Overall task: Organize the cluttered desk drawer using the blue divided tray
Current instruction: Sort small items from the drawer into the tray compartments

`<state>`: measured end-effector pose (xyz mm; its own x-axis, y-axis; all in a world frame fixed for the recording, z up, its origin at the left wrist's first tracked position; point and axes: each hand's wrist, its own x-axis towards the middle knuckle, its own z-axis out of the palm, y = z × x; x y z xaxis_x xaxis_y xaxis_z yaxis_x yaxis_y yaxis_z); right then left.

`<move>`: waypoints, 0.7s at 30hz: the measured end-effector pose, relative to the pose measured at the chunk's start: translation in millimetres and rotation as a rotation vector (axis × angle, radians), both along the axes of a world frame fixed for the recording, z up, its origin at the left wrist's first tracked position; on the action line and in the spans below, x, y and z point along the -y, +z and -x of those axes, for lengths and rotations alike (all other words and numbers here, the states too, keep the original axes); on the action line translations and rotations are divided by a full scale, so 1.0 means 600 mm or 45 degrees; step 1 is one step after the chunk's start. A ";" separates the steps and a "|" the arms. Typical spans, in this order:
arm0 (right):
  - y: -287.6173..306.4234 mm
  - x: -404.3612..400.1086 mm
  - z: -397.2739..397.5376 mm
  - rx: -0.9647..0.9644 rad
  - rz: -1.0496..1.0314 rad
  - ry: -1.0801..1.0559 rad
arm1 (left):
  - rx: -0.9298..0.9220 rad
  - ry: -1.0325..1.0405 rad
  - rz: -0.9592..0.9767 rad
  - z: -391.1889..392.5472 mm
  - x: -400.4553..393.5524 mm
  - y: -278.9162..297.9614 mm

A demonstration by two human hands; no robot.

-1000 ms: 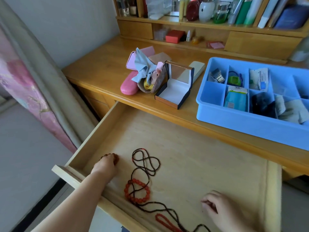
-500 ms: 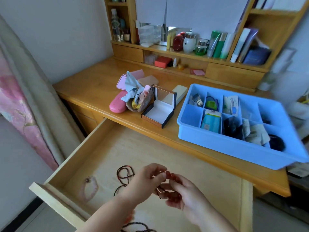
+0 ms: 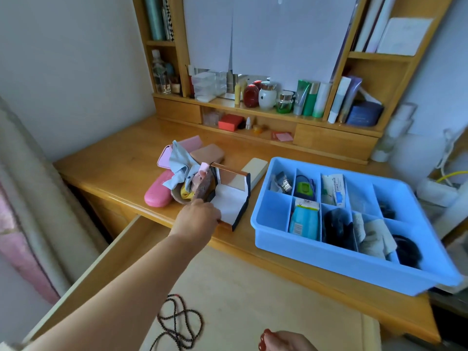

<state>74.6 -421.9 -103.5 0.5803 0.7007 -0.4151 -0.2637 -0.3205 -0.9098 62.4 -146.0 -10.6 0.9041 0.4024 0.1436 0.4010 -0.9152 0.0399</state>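
Trouble could start at the open jewellery box [image 3: 231, 198]: the left hand [image 3: 196, 219] grips its near-left corner and might tip it. Right hand [image 3: 286, 342] pinches red beads [image 3: 263, 339]; blue tray [image 3: 342, 264] sits far right on the desk.

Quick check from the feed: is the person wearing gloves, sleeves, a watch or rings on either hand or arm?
Nothing worn shows. The left hand and its forearm are bare up to the frame edge: no glove, sleeve or watch. Only part of the right hand shows at the bottom edge, bare too; its wrist is out of view.

Open box [image 3: 231, 198] on desk [image 3: 106, 171], at left hand fingers [image 3: 217, 219]; tray [image 3: 354, 272] right of them; necklace [image 3: 181, 323] in drawer [image 3: 253, 300], nearer.
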 end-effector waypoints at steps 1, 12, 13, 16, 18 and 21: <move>0.015 0.005 -0.003 -0.008 0.012 0.076 | 0.012 -0.032 0.027 0.000 0.011 -0.006; 0.126 -0.010 -0.042 0.545 0.213 0.296 | 0.799 -0.045 0.731 0.073 0.153 -0.021; 0.139 -0.013 -0.041 0.595 0.196 0.332 | 0.758 -0.061 0.993 0.084 0.178 -0.023; 0.163 -0.028 -0.043 0.651 0.034 0.291 | 0.519 -0.013 1.838 0.100 0.230 -0.025; 0.173 -0.031 -0.046 0.674 -0.045 0.130 | 0.575 0.106 2.112 0.106 0.241 -0.025; 0.186 -0.039 -0.047 0.086 -0.376 -0.067 | 0.648 0.200 2.311 0.113 0.246 -0.022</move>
